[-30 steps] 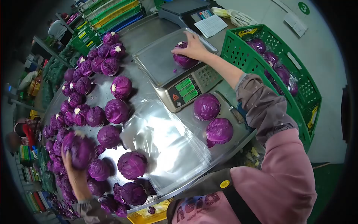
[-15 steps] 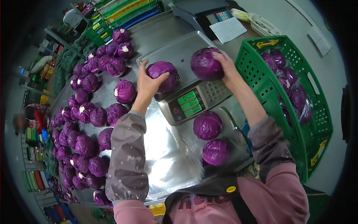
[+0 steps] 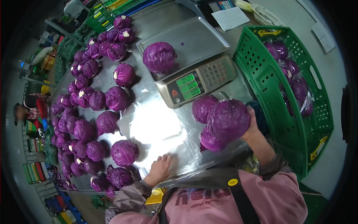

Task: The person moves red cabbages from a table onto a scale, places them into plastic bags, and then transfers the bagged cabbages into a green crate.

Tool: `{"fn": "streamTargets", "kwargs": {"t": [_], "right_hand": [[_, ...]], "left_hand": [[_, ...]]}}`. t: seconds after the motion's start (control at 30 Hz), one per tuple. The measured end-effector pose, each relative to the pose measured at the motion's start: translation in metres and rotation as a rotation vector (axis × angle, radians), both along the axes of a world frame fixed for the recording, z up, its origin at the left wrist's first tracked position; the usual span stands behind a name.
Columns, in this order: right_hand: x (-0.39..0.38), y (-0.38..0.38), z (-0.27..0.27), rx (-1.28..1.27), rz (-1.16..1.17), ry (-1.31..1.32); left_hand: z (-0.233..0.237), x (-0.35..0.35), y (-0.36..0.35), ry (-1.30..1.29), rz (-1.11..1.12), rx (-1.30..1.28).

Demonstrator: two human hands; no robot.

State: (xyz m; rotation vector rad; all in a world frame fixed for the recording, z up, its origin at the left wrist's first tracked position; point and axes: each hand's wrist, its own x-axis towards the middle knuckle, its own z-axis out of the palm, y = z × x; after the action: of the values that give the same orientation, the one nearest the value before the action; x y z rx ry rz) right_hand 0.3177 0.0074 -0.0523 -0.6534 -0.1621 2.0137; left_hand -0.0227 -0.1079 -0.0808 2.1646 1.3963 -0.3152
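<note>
My right hand grips a purple cabbage from its right side, in front of the scale. Behind and below that head, two more cabbages are partly hidden. My left hand rests at the near edge of clear plastic film, fingers bent loosely and palm down. Another purple cabbage sits by itself on the left part of the steel weighing pan. Below the pan, the scale shows lit green digits.
Many loose purple cabbages cover the left side of the steel table. To the right stands a green crate holding film-wrapped cabbages. A paper sheet and a white basket lie at the back. A person is far left.
My left hand has let go of the cabbage on the pan and come down to the film. My right hand has carried its cabbage off the scale area toward me.
</note>
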Motion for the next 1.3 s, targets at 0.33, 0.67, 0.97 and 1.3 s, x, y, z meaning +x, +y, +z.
{"fn": "streamTargets", "kwargs": {"t": [0.33,0.67,0.97,1.3], "right_hand": [[-0.027,-0.069,-0.006,-0.072,0.165,0.002],[-0.053,-0.097,0.004,-0.092,0.215,-0.043],[-0.112,-0.102,0.022,0.084,0.615,0.019],[-0.139,-0.084,0.020,0.329,0.630,-0.479]], "left_hand": [[-0.016,0.003,-0.045,-0.057,0.156,0.282],[-0.036,-0.027,-0.040,-0.017,0.178,0.502],[0.002,0.003,-0.011,-0.607,0.156,0.273],[0.039,-0.004,-0.008,-1.366,1.173,-0.398]]}}
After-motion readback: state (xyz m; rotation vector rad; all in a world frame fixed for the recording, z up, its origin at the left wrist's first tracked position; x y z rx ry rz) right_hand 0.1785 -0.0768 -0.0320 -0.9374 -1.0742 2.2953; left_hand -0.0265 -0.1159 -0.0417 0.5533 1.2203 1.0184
